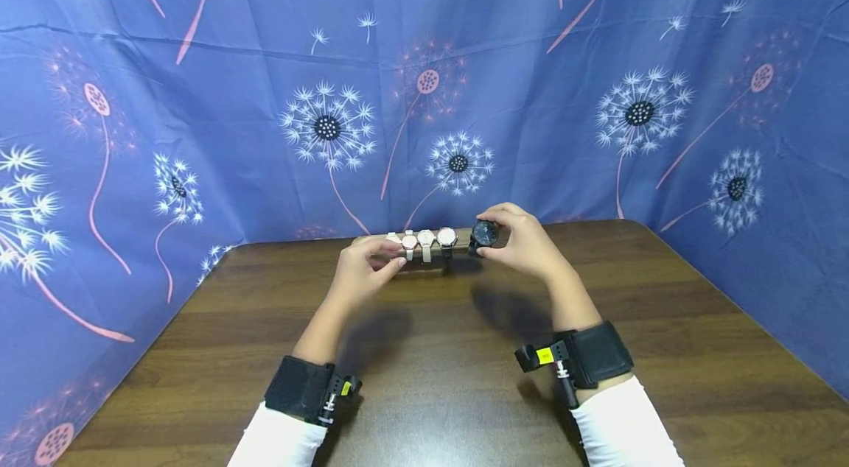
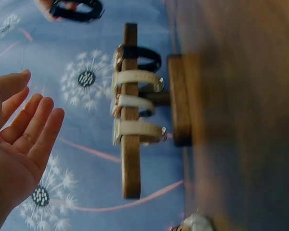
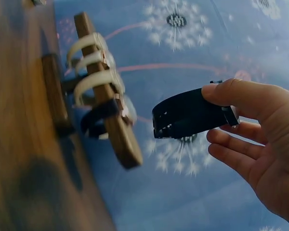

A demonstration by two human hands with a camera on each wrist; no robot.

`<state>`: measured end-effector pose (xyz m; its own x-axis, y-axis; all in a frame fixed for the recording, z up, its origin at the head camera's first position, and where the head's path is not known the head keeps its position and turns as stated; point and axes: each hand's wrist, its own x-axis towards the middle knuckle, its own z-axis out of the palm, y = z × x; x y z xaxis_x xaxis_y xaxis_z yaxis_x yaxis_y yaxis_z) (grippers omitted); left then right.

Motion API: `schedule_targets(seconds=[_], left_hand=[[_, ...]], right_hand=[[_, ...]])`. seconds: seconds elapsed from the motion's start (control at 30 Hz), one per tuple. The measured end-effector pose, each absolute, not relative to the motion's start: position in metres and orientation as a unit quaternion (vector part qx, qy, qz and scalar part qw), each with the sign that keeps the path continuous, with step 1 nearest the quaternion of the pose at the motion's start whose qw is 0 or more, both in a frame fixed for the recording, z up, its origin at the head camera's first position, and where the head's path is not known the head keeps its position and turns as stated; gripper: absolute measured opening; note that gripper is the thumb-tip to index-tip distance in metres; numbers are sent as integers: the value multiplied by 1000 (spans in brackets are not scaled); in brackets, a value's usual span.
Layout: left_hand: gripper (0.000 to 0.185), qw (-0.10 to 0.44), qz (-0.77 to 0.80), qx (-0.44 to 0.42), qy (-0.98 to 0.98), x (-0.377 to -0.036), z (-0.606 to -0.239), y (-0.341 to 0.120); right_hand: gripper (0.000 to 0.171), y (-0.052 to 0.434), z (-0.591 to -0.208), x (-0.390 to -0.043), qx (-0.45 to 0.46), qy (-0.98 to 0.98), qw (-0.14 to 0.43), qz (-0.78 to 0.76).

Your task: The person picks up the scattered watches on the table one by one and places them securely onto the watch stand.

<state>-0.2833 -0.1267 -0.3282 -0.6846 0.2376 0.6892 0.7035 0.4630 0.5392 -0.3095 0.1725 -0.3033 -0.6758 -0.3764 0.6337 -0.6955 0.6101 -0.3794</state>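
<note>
My right hand (image 1: 520, 242) pinches a black watch (image 1: 485, 233) by its dial, between thumb and fingers, off the right end of a wooden T-shaped watch stand (image 2: 131, 180). In the right wrist view the black strap (image 3: 188, 113) forms a loop, apart from the bar. Several watches hang on the bar: one with a dark strap (image 1: 447, 237), beside others with white or cream straps (image 1: 426, 239). My left hand (image 1: 365, 266) is at the stand's left end. The left wrist view shows its palm (image 2: 19, 159) with relaxed fingers, holding nothing.
The stand's wooden base (image 2: 180, 101) rests on a brown wood-grain table (image 1: 424, 349), near its back edge. A blue dandelion-print cloth (image 1: 464, 32) rises behind and at both sides. A small pale thing (image 2: 197, 224), partly cut off, lies at the left wrist view's lower edge.
</note>
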Motion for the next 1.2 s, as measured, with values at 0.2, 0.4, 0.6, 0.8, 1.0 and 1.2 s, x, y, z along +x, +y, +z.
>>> schedule_targets(seconds=[0.2,0.4,0.6,0.8,1.0,1.2], left_hand=[[22,235,-392,-233,-858,-293,-316,-151],[28,167,-316,-187,-915,-319,-307,-175],[37,103,-329,-142,-928,-348,-315,-187],[56,61,-344,-115,-930,-368,-322,-192],[58,34,-377,-106,-919,-376,-331,-190],[56,32,-390,-84,-917,-376,-336,-189]], right_hand=[[53,194,-315,-330,284,-874,256,300],[53,208,-331,-353,250,-895,227,291],[55,207,-337,-369,217,-909,180,305],[55,195,-331,-381,239,-910,149,305],[54,183,-330,-389,252,-913,105,302],[56,172,-331,-395,262,-920,68,282]])
